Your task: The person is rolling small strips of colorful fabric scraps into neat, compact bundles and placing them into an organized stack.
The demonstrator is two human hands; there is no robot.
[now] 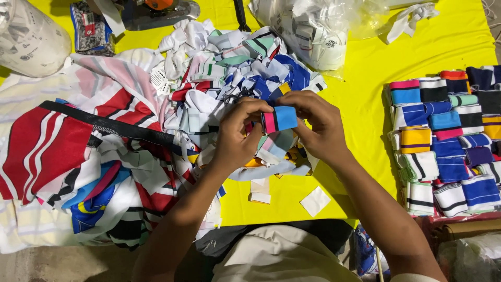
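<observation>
1. Yellow covering lay over the whole bench (pixel 365 68), and I took the blue-and-pink folded band (pixel 279 119) as my landmark for everything else.

2. I saw the left hand (pixel 237 133) and the right hand (pixel 318 128) meeting on that band, held just above the bench. The left fingers (pixel 250 107) were clamped on its pink end; the right fingers (pixel 292 99) were closed over its blue end and top edge.

3. Directly beneath and behind the band sat a loose heap of striped fabric pieces (pixel 245 68), white, blue, red and green, unsorted.

4. Well to the right of the band, folded bands stood in neat rows as a stack (pixel 443 141), edge to edge.

5. To the left of the band lay larger red, white and black striped cloth (pixel 57 146), spread flat.

6. Behind the band, at the far edge, I noted a clear bag of white items (pixel 318 31); nearer than the band, a small white patch (pixel 314 201) lay alone on the yellow.

7. I judged the step in hand to be folding or squaring one band pulled from the heap, with the fold looking nearly complete.

8. The next move, as I read it, called for keeping the fold pinched so it would not spring open, and carrying it rightward to sit flush with the stacked rows.
</observation>
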